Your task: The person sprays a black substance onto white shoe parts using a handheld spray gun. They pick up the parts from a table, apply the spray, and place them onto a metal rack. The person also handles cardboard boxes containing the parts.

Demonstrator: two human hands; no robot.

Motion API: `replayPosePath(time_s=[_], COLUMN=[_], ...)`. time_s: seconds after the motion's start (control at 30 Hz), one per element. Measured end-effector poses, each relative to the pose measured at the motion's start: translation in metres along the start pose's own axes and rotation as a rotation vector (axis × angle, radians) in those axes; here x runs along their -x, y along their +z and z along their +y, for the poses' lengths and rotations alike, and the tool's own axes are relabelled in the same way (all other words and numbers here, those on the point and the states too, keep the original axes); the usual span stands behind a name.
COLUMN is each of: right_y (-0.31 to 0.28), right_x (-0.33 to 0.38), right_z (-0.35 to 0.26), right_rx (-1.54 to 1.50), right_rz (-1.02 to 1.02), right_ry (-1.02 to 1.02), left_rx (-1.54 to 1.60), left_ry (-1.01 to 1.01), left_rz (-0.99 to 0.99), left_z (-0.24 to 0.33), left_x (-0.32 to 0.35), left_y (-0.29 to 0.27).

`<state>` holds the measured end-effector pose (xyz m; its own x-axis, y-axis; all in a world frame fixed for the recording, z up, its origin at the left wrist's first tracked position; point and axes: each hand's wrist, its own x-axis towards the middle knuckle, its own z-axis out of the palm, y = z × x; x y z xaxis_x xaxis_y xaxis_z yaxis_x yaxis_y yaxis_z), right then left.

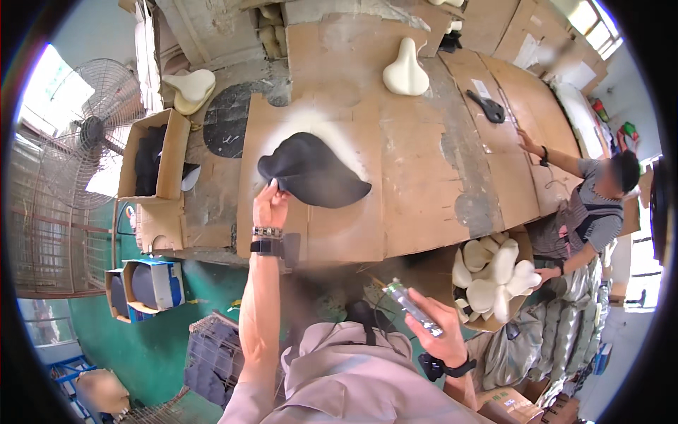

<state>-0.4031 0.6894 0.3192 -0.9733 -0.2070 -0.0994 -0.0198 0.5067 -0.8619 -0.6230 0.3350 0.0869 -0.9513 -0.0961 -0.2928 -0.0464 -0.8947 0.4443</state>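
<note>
A black bicycle saddle cover (pixel 314 172) lies over the cardboard-covered table, its narrow end to the left. My left hand (pixel 270 208) pinches the near edge of that narrow end between thumb and fingers. Around the cover, the cardboard (pixel 311 244) carries a whitish, powdery-looking patch. Closer to my body, below the table edge, my right hand (pixel 439 328) is wrapped round a slim grey handheld tool (pixel 413 307) with a green part near its tip. The tip points up and left, with haze beside it; I cannot make out the tool's exact kind.
Cream foam saddles (pixel 407 68) stand at the back, and more fill a box (pixel 519 311) at right. A co-worker (pixel 590 205) reaches toward the table and that box. A dark saddle-shaped piece (pixel 486 107) lies at right. An open carton (pixel 180 141) and a fan (pixel 92 131) stand left.
</note>
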Motion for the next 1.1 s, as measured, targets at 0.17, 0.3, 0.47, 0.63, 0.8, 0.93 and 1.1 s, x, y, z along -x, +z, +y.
replayPosePath(time_s=[0.17,0.3,0.47,0.63,0.8,0.93,1.1], right_y=[0.04,0.073,0.115,0.172,0.269,0.372,0.441], right_x=[-0.013,-0.021,-0.036,-0.08,-0.185,-0.319,-0.456], right_z=[-0.025,-0.047,-0.068,-0.075,-0.064,-0.06,-0.001], right_rx=[0.028,0.063,0.057,0.064,0.115,0.147,0.332], right_rz=[0.023,0.058,0.032,-0.05,-0.135,-0.064,0.016], right_ry=[-0.048,-0.048,0.016,0.009,-0.166,-0.297,-0.542], left_rx=[0.081,0.115,0.137,0.197,0.097,0.051,0.138], left_ry=[0.049,0.098,0.258,0.354,0.539,0.7,0.744], left_rz=[-0.044,-0.284,-0.191,-0.274,0.138,0.27,0.468], left_z=[0.032,0.073,0.155,0.223,0.262,0.283,0.291], left_x=[0.0,0.015,0.093,0.163,0.253,0.313,0.335], left_y=[0.092,0.096,0.13,0.042,-0.001,-0.041,-0.065])
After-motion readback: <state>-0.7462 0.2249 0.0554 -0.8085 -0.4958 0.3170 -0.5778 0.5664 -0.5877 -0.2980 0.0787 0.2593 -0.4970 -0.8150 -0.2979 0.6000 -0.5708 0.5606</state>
